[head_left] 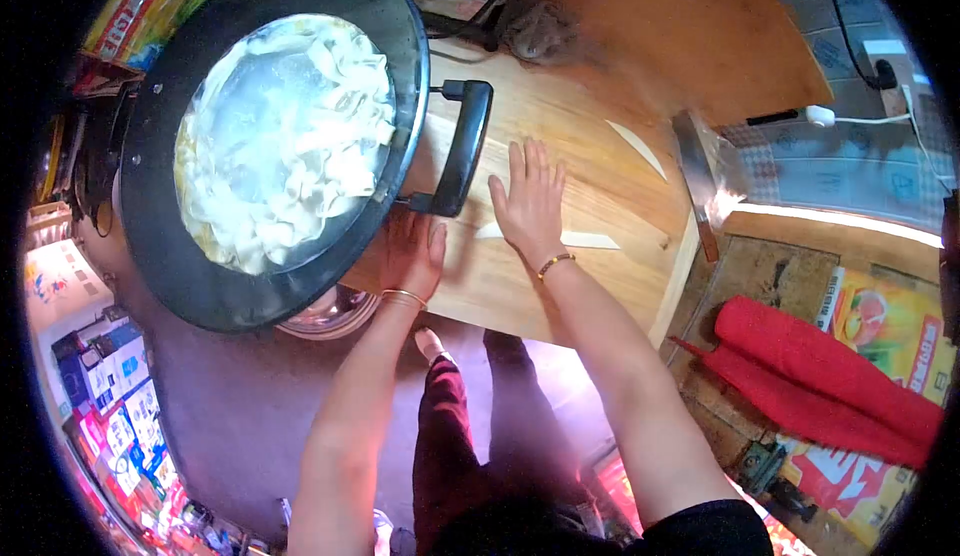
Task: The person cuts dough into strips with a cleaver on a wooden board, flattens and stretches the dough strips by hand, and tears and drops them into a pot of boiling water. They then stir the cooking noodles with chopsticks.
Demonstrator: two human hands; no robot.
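Observation:
My right hand (530, 204) lies flat on the wooden board (575, 301), its fingers stretched out and holding nothing. A pale strip of dough (590, 241) runs beside and partly behind that wrist. My left hand (415, 254) is at the board's left side, partly covered by the wok's black handle (468, 146). Its thumb is straight and the hand looks open, though most of its fingertips are hidden. A big black wok (405, 56), at the upper left, contains cloudy liquid and white folded dough pieces (345, 146).
Another thin dough strip (637, 148) lies at the board's far right. Along the right edge rests a knife (692, 171). A round brown board (690, 26) stands at the back. Red cloth (800, 376) lies at the right. Below the wok shows a metal bowl (335, 316).

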